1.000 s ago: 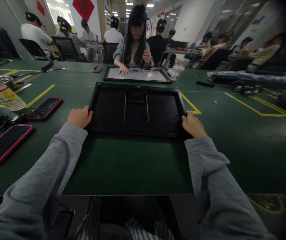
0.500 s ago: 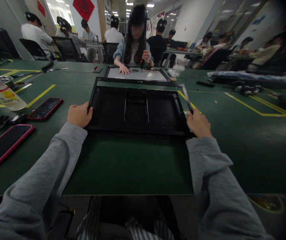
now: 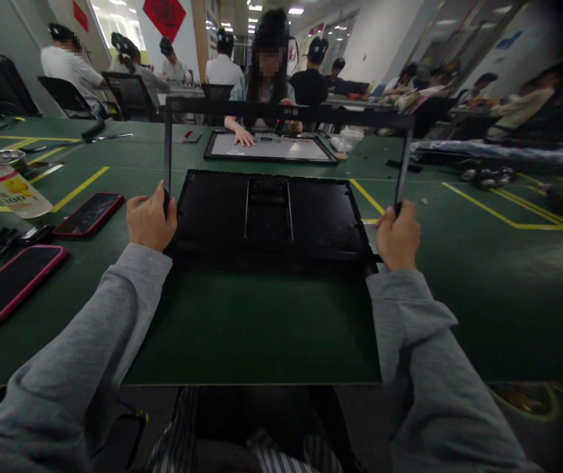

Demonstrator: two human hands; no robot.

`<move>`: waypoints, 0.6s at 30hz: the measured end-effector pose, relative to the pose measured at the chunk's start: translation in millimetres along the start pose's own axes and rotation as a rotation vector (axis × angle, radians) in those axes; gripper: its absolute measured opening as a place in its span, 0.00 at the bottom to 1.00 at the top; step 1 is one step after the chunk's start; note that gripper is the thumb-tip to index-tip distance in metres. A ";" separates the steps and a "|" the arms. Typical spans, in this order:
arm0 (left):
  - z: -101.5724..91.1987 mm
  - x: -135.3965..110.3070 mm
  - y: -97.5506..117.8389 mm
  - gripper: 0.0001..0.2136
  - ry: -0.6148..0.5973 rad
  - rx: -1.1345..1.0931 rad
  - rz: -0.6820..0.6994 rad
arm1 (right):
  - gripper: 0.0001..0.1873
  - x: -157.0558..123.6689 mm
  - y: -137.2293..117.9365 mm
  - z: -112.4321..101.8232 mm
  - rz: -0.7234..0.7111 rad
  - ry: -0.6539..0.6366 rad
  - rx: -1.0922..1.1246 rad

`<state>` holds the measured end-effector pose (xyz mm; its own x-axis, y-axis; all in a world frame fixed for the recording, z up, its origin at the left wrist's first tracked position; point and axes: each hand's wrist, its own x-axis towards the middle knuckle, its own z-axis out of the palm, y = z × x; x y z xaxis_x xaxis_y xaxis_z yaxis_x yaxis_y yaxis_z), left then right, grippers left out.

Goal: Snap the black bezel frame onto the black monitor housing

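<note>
A black monitor back shell [image 3: 311, 217] lies flat on the green table in front of me. Its thin black bezel frame [image 3: 286, 112] is swung up almost upright, its far edge raised high above the shell. My left hand [image 3: 150, 223] is closed round the frame's left side bar near its lower end. My right hand [image 3: 398, 235] is closed round the right side bar in the same way. Both grey sleeves reach in from the near table edge.
Two phones, one with a red case [image 3: 89, 213] and one with a pink case [image 3: 8, 286], lie at left beside a can [image 3: 8, 189]. Across the table a person works on a white panel [image 3: 269, 147]. More seated people fill the background. Yellow tape lines [image 3: 502, 213] mark the table.
The bezel frame has come off the shell and swung upward, from lying flat to nearly upright. Both my hands kept their hold on its sides and turned with it.
</note>
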<state>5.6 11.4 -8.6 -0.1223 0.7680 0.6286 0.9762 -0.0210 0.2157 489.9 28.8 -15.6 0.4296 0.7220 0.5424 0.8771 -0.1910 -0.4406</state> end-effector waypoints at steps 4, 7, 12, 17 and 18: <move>8.0 -0.2 -4.7 0.26 -0.148 0.099 -0.004 | 0.21 -1.4 0.0 2.1 -0.007 -0.145 -0.032; 11.0 -0.2 -7.8 0.26 -0.197 0.177 0.008 | 0.22 -2.5 0.2 3.9 -0.015 -0.207 -0.059; 13.4 -1.6 -8.6 0.25 -0.265 0.278 0.044 | 0.25 -2.6 4.4 9.3 -0.003 -0.248 -0.111; 13.3 -2.5 -5.8 0.24 -0.320 0.274 0.058 | 0.26 -2.6 6.7 10.4 0.011 -0.288 -0.151; 13.2 -2.5 -5.4 0.24 -0.328 0.273 0.058 | 0.26 -2.8 6.6 9.9 0.013 -0.296 -0.159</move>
<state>3.0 18.0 -21.2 -0.0455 0.9343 0.3536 0.9967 0.0662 -0.0467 492.4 32.1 -27.0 0.3803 0.8763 0.2959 0.9047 -0.2859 -0.3160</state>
